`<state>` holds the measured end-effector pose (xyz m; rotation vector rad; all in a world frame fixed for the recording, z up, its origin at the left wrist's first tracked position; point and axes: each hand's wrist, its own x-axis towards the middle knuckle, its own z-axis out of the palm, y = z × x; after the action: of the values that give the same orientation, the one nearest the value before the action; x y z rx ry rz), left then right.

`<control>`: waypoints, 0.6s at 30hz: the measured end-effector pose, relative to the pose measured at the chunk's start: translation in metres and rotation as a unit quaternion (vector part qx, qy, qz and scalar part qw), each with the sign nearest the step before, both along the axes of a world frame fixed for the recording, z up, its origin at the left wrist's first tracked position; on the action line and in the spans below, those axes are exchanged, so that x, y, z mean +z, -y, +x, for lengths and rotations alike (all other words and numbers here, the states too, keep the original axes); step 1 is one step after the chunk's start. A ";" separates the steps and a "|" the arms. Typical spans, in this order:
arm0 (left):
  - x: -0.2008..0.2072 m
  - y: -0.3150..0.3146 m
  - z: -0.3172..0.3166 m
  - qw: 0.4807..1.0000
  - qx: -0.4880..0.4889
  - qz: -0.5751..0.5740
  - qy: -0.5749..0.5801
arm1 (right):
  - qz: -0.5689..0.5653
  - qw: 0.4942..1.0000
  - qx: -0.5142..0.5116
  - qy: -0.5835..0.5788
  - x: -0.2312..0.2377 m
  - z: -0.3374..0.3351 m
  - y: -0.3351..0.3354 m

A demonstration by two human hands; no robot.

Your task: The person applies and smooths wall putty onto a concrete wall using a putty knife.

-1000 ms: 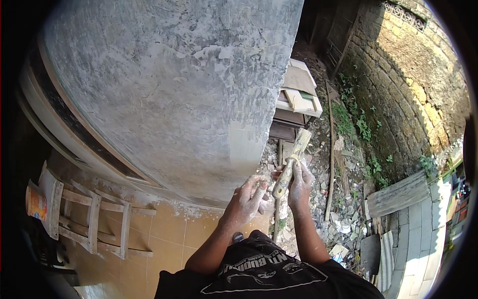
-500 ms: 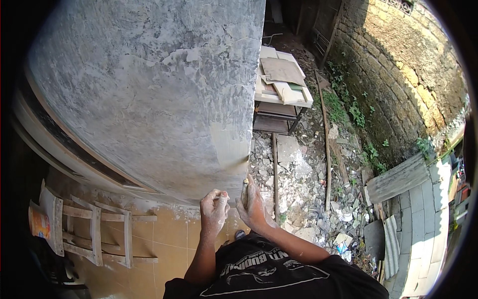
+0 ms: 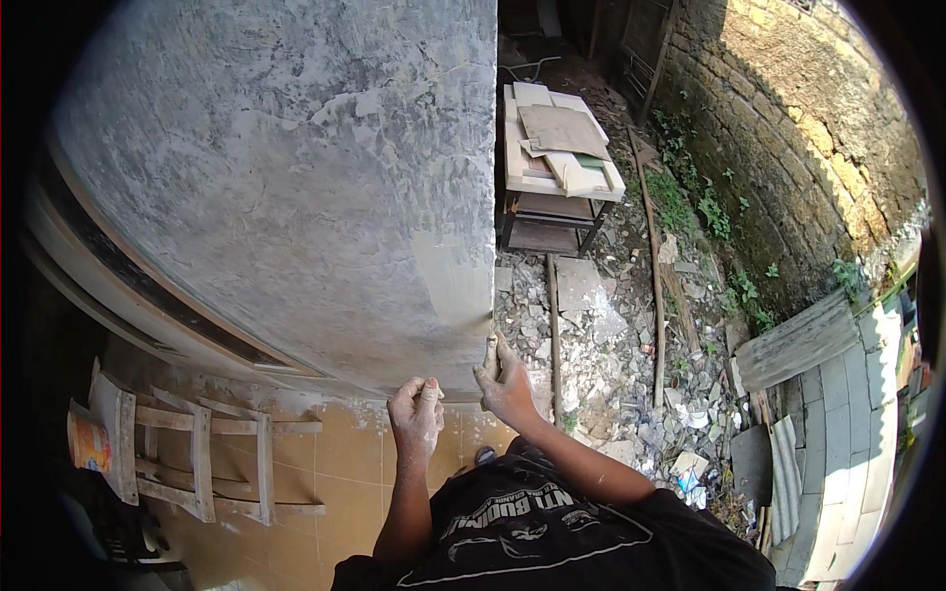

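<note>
My right hand [image 3: 507,387], dusted white, is closed around the handle of a putty knife [image 3: 492,345]. The knife points away from me at the right-hand edge of the grey wall [image 3: 296,187], its blade seen nearly edge-on and hard to make out. A smooth pale patch of putty [image 3: 451,281] lies on the wall just beyond it. To the left, my left hand [image 3: 416,412] is closed in front of the wall, its thumb up and its fingers caked white. What it holds, if anything, cannot be made out.
A wooden ladder-like frame [image 3: 202,433] and a bucket [image 3: 89,440] are at the left on the tan tiled floor [image 3: 340,458]. Rubble [image 3: 611,364] and long poles [image 3: 555,335] cover the ground right of the wall. Farther off stands a table with boards [image 3: 562,133], near a rough block wall [image 3: 778,148].
My right hand has tilted, and the putty knife's handle now stands more upright by the wall's edge. My left hand has shifted slightly left. The whole view has turned a little.
</note>
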<state>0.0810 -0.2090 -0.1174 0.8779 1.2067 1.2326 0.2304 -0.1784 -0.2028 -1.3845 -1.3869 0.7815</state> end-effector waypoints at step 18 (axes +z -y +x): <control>-0.015 0.036 0.018 0.984 -0.174 0.003 0.038 | -0.095 0.891 0.228 -0.381 0.087 0.010 0.044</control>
<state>0.0991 -0.2448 -0.1319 0.9889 0.9405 0.9777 0.2401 -0.2228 -0.1158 -0.7218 -1.0065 1.6029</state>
